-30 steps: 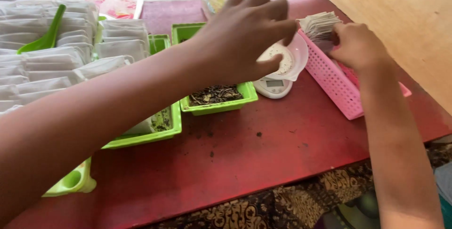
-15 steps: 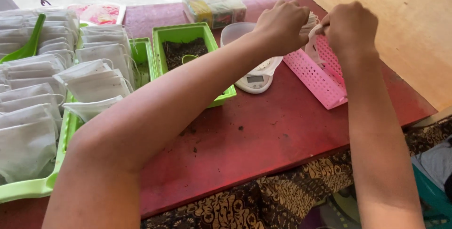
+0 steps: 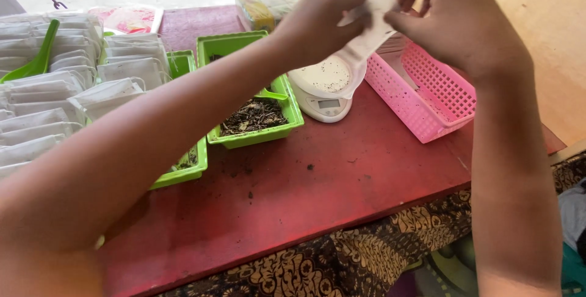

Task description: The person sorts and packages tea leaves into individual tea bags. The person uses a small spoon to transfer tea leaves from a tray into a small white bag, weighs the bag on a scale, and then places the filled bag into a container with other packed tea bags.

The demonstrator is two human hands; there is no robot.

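Your left hand [image 3: 317,22] and right hand [image 3: 458,19] both pinch a small white paper pouch [image 3: 369,31], held up above the white scale [image 3: 323,86] and pink basket [image 3: 427,89].

Head view, looking down, close over table [image 3: 293,205]

Bright daylight, coming from the top of frame where the pale ground is blown out near white. Soft shadow under the left forearm [image 3: 140,150] on the red table [image 3: 342,181]. Mild glare on the white scale [image 3: 323,92] and the clear wrapper of the packet [image 3: 268,5]. Forearm up close is soft, slightly out of focus; mid-table is sharp. Slight wide-angle stretch at edges.
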